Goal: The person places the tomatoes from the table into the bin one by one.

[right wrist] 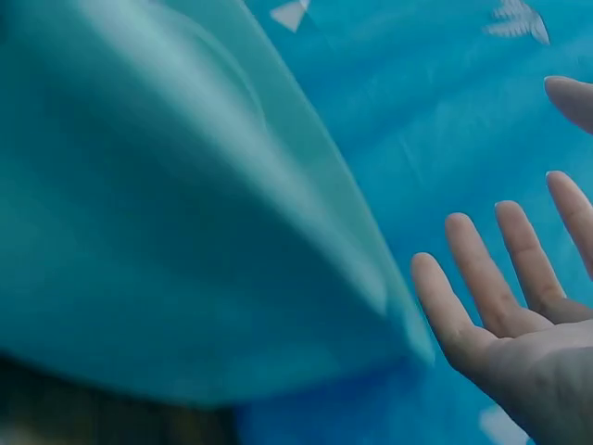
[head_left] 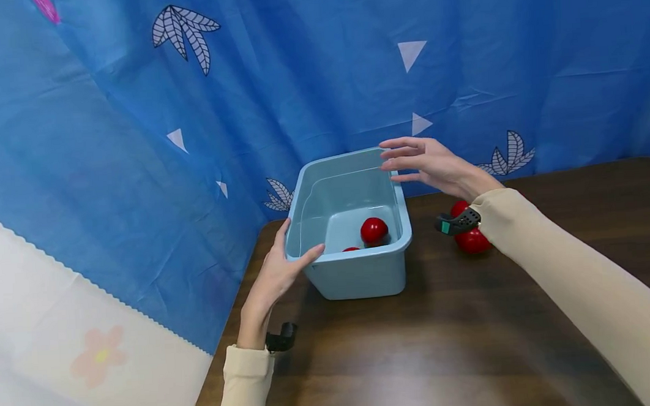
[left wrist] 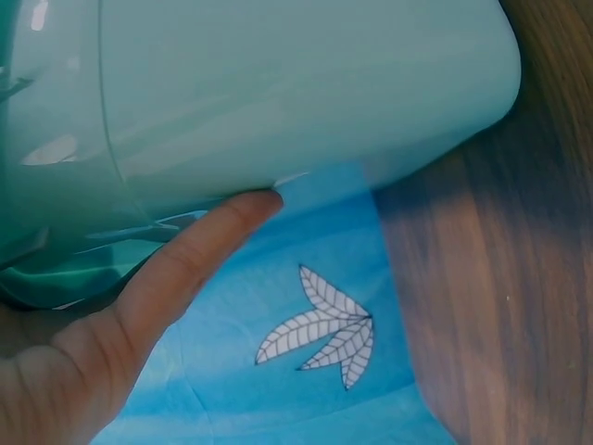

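Cream-coloured fabric sleeves (head_left: 577, 282) are seen nearest the head camera, with black wristbands (head_left: 464, 221) at the cuffs. Toward the left end of a dark brown wood-grained table (head_left: 421, 357), a pale blue plastic bin (head_left: 362, 278) is set upright, its opening turned up and its long axis pointed away from the camera, toward a blue printed curtain (head_left: 318, 68). Its near left corner is touched by the left hand (head_left: 276, 276), whose thumb and fingers are spread wide. The right hand (head_left: 430, 164) is raised at the far right corner, which is partly covered by it. One glossy red round object (head_left: 373, 228) is contained in the bin; a second such object (head_left: 351, 249) is mostly hidden by the near wall. Other red round objects (head_left: 473, 242) are rested on the table at right, partly blocked by the right wristband.

By the left wrist camera, one straight finger (left wrist: 204, 246) is shown along the bin's outer side, hidden from the head camera.

By the right wrist camera, the right fingers (right wrist: 477, 269) are shown wide apart, holding nothing, with curtain visible between them and the blurred bin.
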Demonstrator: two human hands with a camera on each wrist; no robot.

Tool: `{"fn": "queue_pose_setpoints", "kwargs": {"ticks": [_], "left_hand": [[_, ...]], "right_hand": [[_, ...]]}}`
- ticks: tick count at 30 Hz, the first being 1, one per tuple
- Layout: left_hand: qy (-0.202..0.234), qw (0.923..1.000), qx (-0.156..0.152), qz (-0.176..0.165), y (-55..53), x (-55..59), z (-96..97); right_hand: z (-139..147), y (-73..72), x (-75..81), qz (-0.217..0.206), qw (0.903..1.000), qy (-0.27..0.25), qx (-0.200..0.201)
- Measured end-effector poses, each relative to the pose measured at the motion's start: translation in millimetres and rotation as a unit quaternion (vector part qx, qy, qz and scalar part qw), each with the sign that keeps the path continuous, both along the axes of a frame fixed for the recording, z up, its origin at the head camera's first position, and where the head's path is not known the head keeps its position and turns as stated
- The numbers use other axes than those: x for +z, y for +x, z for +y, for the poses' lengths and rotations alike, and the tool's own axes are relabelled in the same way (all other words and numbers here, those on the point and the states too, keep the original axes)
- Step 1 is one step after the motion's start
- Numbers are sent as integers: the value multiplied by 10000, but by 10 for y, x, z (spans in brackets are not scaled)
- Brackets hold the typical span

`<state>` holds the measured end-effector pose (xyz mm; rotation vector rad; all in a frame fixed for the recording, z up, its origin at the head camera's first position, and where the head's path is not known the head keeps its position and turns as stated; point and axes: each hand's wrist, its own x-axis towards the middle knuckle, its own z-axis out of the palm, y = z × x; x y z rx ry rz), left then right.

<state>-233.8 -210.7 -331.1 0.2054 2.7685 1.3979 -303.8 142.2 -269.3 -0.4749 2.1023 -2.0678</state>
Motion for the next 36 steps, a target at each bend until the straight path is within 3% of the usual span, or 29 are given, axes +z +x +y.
{"fn": "queue_pose_setpoints", "kwargs": {"ticks": [14, 21, 29, 36], "left_hand": [[7, 10000, -4, -68, 43, 1, -39], [10, 10000, -80, -3, 55, 9, -17], [-28, 9999, -123, 3, 66, 38, -55], [-40, 9998, -170, 13, 72, 47, -31]], "right_hand": [[1172, 368, -621, -518, 9957, -219, -735], [1642, 534, -921, -458, 9925, -231, -1113], [1731, 592, -1169, -460, 9860, 1127, -1144], [1787, 677, -1418, -586, 9825, 1361, -1130]]}}
